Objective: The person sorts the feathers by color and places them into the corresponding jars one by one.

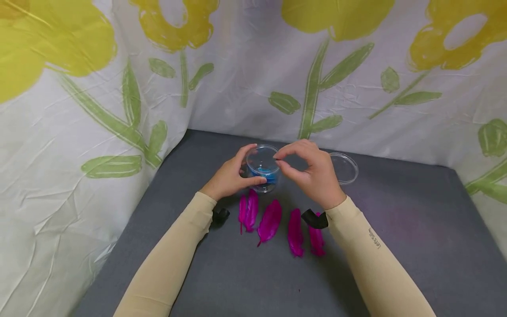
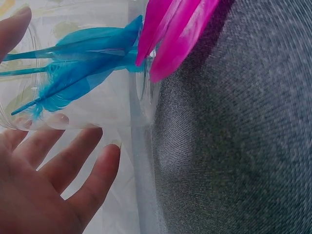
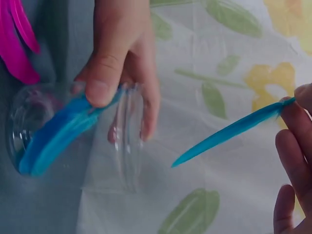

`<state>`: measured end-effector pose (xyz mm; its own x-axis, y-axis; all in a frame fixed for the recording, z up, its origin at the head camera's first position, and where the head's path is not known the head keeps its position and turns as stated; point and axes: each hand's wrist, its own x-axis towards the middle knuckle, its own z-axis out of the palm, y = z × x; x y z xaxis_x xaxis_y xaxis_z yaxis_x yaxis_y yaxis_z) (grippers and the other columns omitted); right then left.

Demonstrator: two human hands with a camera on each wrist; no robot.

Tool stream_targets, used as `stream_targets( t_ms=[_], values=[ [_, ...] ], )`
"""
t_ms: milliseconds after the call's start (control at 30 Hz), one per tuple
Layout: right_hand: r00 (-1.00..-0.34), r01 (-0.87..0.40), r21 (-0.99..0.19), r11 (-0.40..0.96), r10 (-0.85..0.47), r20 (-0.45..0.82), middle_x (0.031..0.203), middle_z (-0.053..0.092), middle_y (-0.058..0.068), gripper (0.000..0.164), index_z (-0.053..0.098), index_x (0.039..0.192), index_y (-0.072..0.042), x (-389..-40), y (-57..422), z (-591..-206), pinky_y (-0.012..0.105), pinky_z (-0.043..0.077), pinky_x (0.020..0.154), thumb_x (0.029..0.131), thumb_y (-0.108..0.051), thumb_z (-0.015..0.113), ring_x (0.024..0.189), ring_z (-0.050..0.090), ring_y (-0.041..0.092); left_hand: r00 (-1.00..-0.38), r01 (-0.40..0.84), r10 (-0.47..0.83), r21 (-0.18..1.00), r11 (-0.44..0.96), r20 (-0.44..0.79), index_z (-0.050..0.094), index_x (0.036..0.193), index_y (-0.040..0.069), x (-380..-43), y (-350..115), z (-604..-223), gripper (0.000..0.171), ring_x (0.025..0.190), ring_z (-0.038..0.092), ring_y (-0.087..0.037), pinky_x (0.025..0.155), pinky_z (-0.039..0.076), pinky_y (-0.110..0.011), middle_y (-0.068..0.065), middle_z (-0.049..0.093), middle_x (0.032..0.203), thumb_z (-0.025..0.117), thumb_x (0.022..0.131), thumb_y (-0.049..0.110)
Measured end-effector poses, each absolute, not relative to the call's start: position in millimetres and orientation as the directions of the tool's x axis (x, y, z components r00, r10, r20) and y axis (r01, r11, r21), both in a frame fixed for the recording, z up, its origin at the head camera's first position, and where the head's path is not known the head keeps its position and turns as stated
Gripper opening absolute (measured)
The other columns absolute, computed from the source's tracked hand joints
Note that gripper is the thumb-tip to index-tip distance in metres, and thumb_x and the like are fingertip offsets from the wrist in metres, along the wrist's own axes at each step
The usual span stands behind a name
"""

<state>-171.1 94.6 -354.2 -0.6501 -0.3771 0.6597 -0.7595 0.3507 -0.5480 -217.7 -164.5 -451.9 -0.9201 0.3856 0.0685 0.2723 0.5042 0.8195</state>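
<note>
My left hand (image 1: 226,177) grips a clear plastic jar (image 1: 262,153), its thumb on the near side and its fingers round the far side. Inside the jar lie several blue feathers (image 2: 85,73), their quills toward the open mouth. Between thumb and index finger my right hand (image 1: 314,174) pinches the quill end of one blue feather (image 3: 229,132). In the right wrist view that feather is outside the jar, its tip pointing toward the jar's mouth. The head view barely shows it.
Several magenta feathers (image 1: 270,221) lie in a row on the grey cloth table (image 1: 237,277), in front of the jar. A clear round lid (image 1: 356,169) rests behind the right hand. A white curtain (image 1: 245,88) with yellow flowers borders the table at the back and left.
</note>
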Motion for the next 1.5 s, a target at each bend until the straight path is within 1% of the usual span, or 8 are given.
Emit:
stream_targets(
  t_ms=[133,267,533,767,1000,1200,1333,1500],
  values=[
    [-0.667,-0.745,-0.569,0.35,-0.367,0.648,0.107,0.08,-0.002,0.018,0.081,0.108,-0.017,-176,88,-360,0.038,0.053,0.103,0.095,-0.005,0.083,0.106,0.072,0.017,-0.92,0.275,0.384,0.82,0.502,0.074,0.022,0.17,0.04,-217,-166,-453,0.104,0.149,0.055,-0.029,0.115,0.053,-0.053,0.008,0.043,0.171,0.085,0.089,0.058],
    [-0.68,-0.733,-0.579,0.357,-0.364,0.637,0.106,0.08,-0.003,0.018,0.081,0.107,-0.018,-178,83,-364,0.034,0.056,0.099,0.095,-0.006,0.083,0.107,0.073,0.017,-0.919,0.276,0.387,0.816,0.508,0.069,0.021,0.17,0.04,-216,-166,-452,0.104,0.149,0.055,-0.029,0.115,0.053,-0.054,0.007,0.043,0.172,0.085,0.09,0.059],
    [-0.697,-0.717,-0.592,0.367,-0.363,0.619,0.106,0.079,-0.004,0.016,0.081,0.107,-0.019,-184,75,-366,0.029,0.055,0.095,0.096,-0.009,0.083,0.107,0.072,0.016,-0.917,0.276,0.392,0.817,0.506,0.067,0.021,0.17,0.041,-216,-166,-450,0.103,0.149,0.055,-0.03,0.115,0.053,-0.054,0.005,0.042,0.173,0.083,0.09,0.06],
    [-0.708,-0.706,-0.607,0.365,-0.383,0.593,0.107,0.079,-0.003,0.015,0.081,0.108,-0.017,-189,69,-370,0.035,0.055,0.099,0.096,-0.009,0.083,0.107,0.071,0.017,-0.923,0.266,0.381,0.814,0.516,0.06,0.021,0.17,0.042,-215,-167,-451,0.104,0.149,0.055,-0.03,0.115,0.053,-0.053,0.006,0.041,0.173,0.084,0.089,0.062],
    [-0.729,-0.684,-0.612,0.396,-0.385,0.566,0.107,0.079,-0.002,0.014,0.08,0.108,-0.017,-192,66,-376,0.042,0.058,0.099,0.096,-0.01,0.083,0.108,0.072,0.019,-0.92,0.27,0.387,0.81,0.521,0.058,0.021,0.17,0.043,-216,-166,-451,0.103,0.15,0.054,-0.03,0.115,0.054,-0.051,0.009,0.039,0.174,0.083,0.089,0.063],
    [-0.77,-0.637,-0.621,0.457,-0.409,0.489,0.108,0.08,0.0,0.013,0.079,0.111,-0.016,-199,68,-391,0.048,0.057,0.101,0.099,-0.012,0.08,0.109,0.072,0.022,-0.919,0.273,0.388,0.811,0.518,0.061,0.021,0.17,0.042,-215,-163,-450,0.102,0.15,0.054,-0.03,0.114,0.055,-0.052,0.009,0.039,0.173,0.082,0.09,0.062],
    [-0.77,-0.638,-0.599,0.484,-0.424,0.477,0.109,0.08,0.001,0.015,0.08,0.113,-0.015,-200,71,-399,0.051,0.056,0.101,0.098,-0.012,0.08,0.109,0.072,0.023,-0.918,0.273,0.391,0.814,0.513,0.061,0.021,0.169,0.043,-215,-163,-449,0.102,0.15,0.054,-0.029,0.115,0.054,-0.052,0.009,0.04,0.173,0.082,0.09,0.061],
    [-0.759,-0.652,-0.581,0.488,-0.427,0.492,0.111,0.08,0.0,0.017,0.08,0.115,-0.015,-200,73,-401,0.05,0.055,0.101,0.098,-0.013,0.081,0.11,0.071,0.021,-0.918,0.273,0.391,0.817,0.508,0.064,0.021,0.169,0.042,-215,-166,-451,0.101,0.151,0.052,-0.031,0.116,0.053,-0.054,0.007,0.041,0.173,0.082,0.091,0.06]
  ],
)
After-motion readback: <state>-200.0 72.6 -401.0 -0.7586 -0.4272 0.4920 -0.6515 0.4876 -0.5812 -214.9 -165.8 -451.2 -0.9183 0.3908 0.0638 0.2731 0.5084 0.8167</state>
